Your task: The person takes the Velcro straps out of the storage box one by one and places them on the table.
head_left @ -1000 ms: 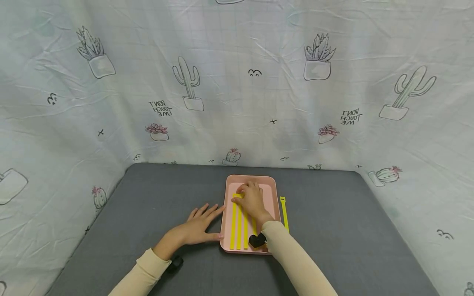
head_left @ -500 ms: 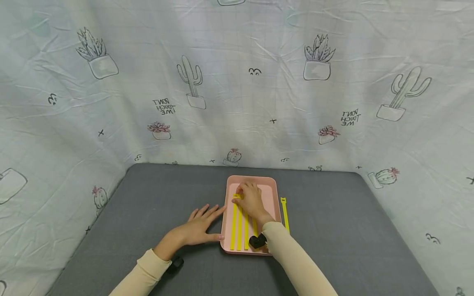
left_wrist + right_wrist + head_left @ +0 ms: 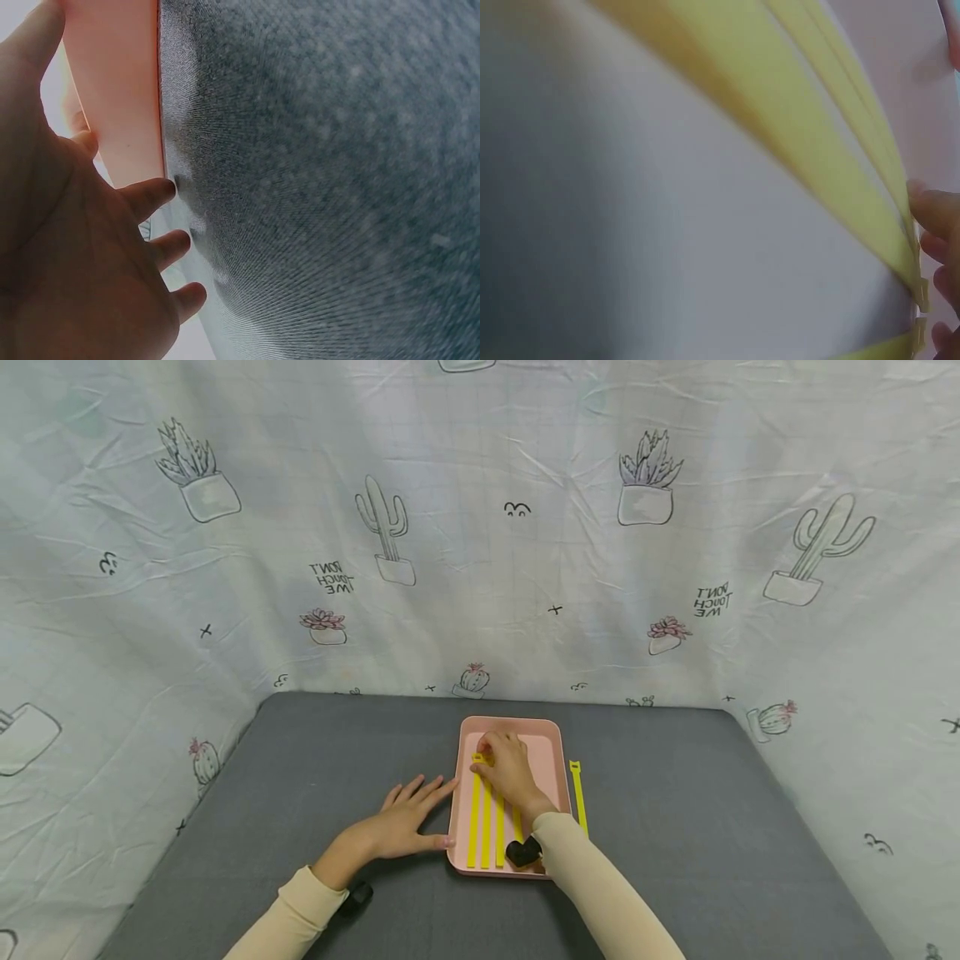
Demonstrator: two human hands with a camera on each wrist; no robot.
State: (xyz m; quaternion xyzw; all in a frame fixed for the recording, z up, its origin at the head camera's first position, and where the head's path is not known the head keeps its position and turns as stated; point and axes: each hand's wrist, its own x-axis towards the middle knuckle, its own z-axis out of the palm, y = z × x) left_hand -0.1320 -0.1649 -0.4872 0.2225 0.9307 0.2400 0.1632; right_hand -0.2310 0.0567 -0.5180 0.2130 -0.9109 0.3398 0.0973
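Several flat yellow cable straps with slotted heads lie lengthwise, side by side, in a shallow pink tray (image 3: pixel 545 740). My right hand (image 3: pixel 513 774) reaches over them, thumb and curled fingers pinching the head end of the leftmost strap (image 3: pixel 472 831). That hand and its wrist cover parts of the straps to the right. In the right wrist view, its fingers are close by the heads of the yellow straps (image 3: pixel 810 135). My left hand (image 3: pixel 392 828) is spread out, with thumb and index fingertips at the tray's left wall (image 3: pixel 124 97).
One more yellow strap (image 3: pixel 578 797) lies on the grey tabletop (image 3: pixel 675 827), just right of the tray, its near end by the right sleeve. A white cloth (image 3: pixel 450 552) printed with cacti hangs behind and at both sides. Each wrist carries a black camera (image 3: pixel 522 851).
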